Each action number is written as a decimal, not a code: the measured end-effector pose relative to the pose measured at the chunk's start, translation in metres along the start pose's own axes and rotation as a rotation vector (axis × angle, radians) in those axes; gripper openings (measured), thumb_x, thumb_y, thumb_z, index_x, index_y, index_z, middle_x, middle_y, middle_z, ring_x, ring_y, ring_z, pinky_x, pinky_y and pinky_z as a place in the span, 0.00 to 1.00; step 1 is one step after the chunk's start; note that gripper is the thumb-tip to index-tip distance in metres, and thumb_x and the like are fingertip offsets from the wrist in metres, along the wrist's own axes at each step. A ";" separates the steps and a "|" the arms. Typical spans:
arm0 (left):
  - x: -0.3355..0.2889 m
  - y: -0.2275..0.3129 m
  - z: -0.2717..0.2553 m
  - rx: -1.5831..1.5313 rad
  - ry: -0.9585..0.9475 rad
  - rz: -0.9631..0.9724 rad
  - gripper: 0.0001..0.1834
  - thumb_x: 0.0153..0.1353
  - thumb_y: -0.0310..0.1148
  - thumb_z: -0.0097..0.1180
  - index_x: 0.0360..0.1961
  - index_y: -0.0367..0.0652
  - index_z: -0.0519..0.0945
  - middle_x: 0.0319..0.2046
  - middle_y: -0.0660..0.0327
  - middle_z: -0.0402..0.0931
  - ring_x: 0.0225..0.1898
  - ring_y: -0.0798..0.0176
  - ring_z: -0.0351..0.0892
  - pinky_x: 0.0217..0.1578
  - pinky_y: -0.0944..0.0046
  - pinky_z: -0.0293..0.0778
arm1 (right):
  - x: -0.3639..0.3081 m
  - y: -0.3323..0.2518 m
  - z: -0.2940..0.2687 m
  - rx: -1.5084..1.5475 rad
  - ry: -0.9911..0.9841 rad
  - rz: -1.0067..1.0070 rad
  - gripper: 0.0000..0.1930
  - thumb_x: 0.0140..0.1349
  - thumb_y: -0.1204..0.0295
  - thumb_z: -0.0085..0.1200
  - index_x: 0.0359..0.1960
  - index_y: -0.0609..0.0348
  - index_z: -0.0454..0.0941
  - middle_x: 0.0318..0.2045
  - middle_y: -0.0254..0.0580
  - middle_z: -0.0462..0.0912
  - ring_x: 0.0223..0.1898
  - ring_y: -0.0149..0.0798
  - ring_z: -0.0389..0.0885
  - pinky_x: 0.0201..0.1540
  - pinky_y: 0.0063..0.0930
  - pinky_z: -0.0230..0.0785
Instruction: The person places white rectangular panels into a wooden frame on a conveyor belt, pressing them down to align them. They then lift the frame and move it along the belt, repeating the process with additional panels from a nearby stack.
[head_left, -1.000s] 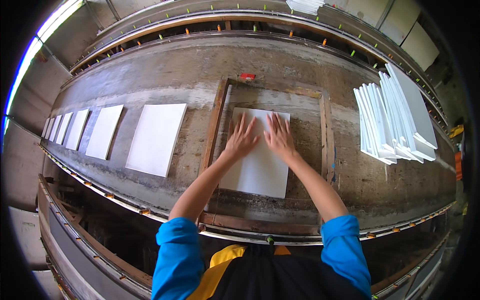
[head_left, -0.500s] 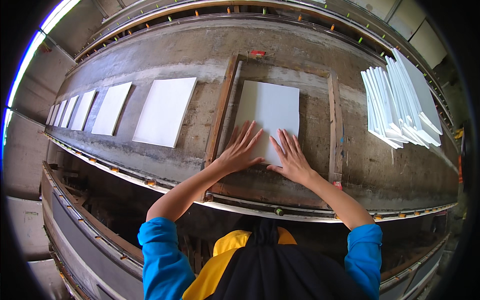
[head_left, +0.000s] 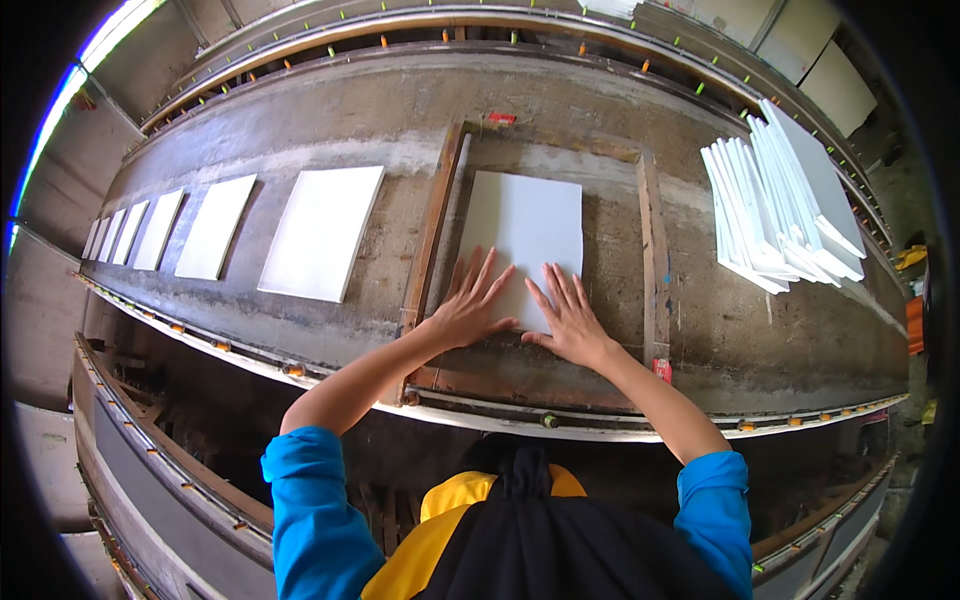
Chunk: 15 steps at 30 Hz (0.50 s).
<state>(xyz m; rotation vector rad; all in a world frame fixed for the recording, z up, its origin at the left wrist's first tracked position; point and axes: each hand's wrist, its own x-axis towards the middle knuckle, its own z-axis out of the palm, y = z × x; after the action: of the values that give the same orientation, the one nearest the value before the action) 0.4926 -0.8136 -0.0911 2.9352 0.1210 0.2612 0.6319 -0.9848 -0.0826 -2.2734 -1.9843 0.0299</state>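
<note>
A white rectangular panel (head_left: pixel 525 220) lies flat on the long, worn table inside a rectangular wooden frame (head_left: pixel 432 225). My left hand (head_left: pixel 467 305) rests with spread fingers over its lower left corner. On the lower right part of the same panel lies my right hand (head_left: pixel 570 320), its fingers stretched out and pointing away from me. The thumbs point toward each other, a small gap apart. Neither hand grips anything. The panel's near edge is partly hidden under my hands.
To the left, several white panels (head_left: pixel 322 235) lie spaced out in a row. A leaning stack of white panels (head_left: pixel 790 200) stands at the right. Small orange and green pegs line the table's near rail (head_left: pixel 480 418). A red tag (head_left: pixel 662 370) sits at the frame's near right corner.
The whole view has shifted slightly, so the table and panels appear a little lower and further left. Both hands remain on the same panel, with their fingers still spread.
</note>
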 end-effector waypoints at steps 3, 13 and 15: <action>0.011 -0.006 0.002 -0.086 0.031 -0.079 0.46 0.54 0.59 0.44 0.63 0.40 0.42 0.63 0.42 0.33 0.64 0.42 0.29 0.61 0.43 0.34 | 0.007 0.014 -0.003 0.138 -0.037 0.036 0.44 0.53 0.37 0.33 0.64 0.49 0.35 0.64 0.55 0.35 0.65 0.51 0.31 0.64 0.49 0.31; 0.120 -0.078 0.020 -0.155 0.196 -0.266 0.47 0.54 0.57 0.44 0.60 0.29 0.43 0.62 0.39 0.34 0.65 0.45 0.31 0.62 0.51 0.37 | 0.097 0.119 0.014 -0.052 0.182 0.324 0.42 0.57 0.42 0.34 0.62 0.64 0.41 0.62 0.59 0.44 0.65 0.51 0.40 0.63 0.52 0.29; 0.125 -0.080 0.029 -0.098 0.195 -0.274 0.47 0.53 0.56 0.47 0.60 0.29 0.45 0.62 0.39 0.36 0.65 0.45 0.32 0.62 0.51 0.38 | 0.103 0.120 0.019 -0.055 0.204 0.312 0.41 0.57 0.43 0.35 0.63 0.61 0.41 0.62 0.60 0.44 0.64 0.52 0.42 0.62 0.53 0.30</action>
<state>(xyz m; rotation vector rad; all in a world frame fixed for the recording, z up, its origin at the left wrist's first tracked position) 0.6149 -0.7286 -0.1140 2.7473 0.5174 0.4931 0.7623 -0.8971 -0.1075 -2.4843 -1.5384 -0.2208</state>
